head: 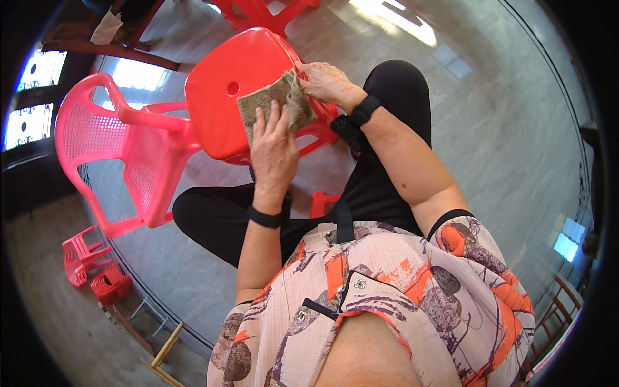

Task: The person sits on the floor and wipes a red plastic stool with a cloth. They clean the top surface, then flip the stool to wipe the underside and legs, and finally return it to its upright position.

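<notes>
A red plastic stool (215,104) with a round hole in its seat stands before me, the seat turned up towards the camera. Across its right part lies a folded grey-brown cloth (261,100). My left hand (275,150) presses on this cloth with its fingers laid flat over it; the thumb is hidden. At the far right edge of the seat, my right hand (326,82) grips the stool's rim, its fingertips beside the cloth's upper corner. Whether those fingertips also pinch the cloth is unclear. Each wrist wears a black band.
A pink plastic armchair (145,159) stands close against the stool's left side. More red plastic furniture (271,12) is beyond it. Small red chairs (83,256) and a red stack (111,284) sit at lower left. A dark wooden table (111,51) is at upper left.
</notes>
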A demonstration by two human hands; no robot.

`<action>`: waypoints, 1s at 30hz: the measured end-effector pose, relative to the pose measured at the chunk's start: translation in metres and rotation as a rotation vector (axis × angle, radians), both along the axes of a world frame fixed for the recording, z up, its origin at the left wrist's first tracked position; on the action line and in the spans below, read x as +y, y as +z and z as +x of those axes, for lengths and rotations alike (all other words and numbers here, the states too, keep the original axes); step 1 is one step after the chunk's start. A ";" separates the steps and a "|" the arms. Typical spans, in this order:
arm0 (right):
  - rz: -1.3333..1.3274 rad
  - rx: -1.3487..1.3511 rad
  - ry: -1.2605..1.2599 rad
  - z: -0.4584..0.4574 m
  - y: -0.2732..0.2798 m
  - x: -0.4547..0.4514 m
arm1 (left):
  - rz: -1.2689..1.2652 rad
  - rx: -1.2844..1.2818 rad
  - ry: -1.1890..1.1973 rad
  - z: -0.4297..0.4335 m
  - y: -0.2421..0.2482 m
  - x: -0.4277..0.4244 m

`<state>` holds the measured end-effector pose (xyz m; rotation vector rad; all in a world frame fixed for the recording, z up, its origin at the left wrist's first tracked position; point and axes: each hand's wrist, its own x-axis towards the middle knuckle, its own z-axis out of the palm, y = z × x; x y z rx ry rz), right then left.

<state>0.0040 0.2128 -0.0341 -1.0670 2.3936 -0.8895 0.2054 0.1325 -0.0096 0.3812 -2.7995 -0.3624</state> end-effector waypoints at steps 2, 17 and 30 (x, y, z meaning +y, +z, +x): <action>0.045 -0.033 0.004 0.000 0.001 -0.001 | 0.042 -0.097 0.060 0.010 0.009 -0.023; 0.038 -0.003 0.027 0.000 0.008 -0.002 | -0.151 -0.246 -0.048 -0.104 0.003 -0.189; 0.180 -0.065 0.251 -0.003 0.028 0.014 | 0.046 -0.242 0.056 0.034 0.034 -0.061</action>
